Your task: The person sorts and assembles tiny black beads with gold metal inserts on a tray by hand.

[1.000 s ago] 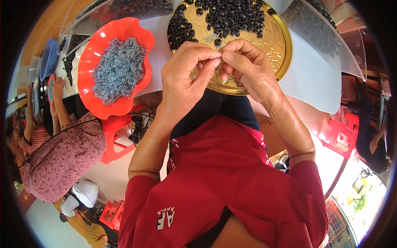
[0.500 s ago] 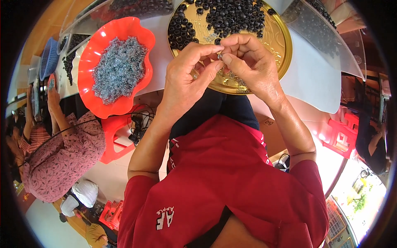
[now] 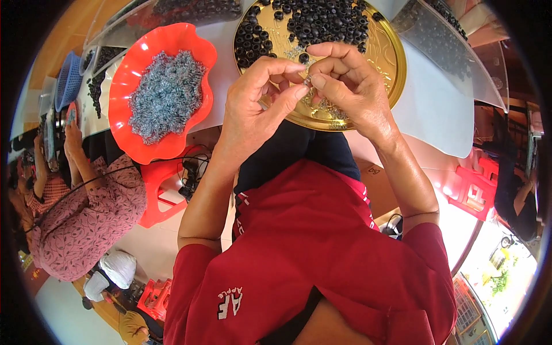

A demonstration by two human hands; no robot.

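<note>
Over the near part of a round gold tray point(image 3: 398, 69), my two hands meet fingertip to fingertip. My left hand point(image 3: 253, 106) has its thumb and forefinger curled toward a tiny silvery metal piece point(image 3: 308, 81), which looks like a small spring. My right hand point(image 3: 353, 95) pinches that same piece between thumb and fingers, its forefinger raised. The fingers hide most of it. Black ring-like plastic parts point(image 3: 328, 26) cover the far side of the tray, and small metal springs point(image 3: 333, 111) lie under my hands.
Left of the tray, a red scalloped bowl point(image 3: 198, 46) holds a heap of metal springs point(image 3: 167, 95). Clear bins point(image 3: 454, 52) with black parts stand on both sides of the white table point(image 3: 443, 115). A blue basket point(image 3: 69, 80) and a person in pink patterned clothing point(image 3: 92, 218) are farther left.
My left hand has shifted slightly left, its forefinger and thumb spreading a little. My right forefinger has lifted off, uncovering a black part behind the fingers.
</note>
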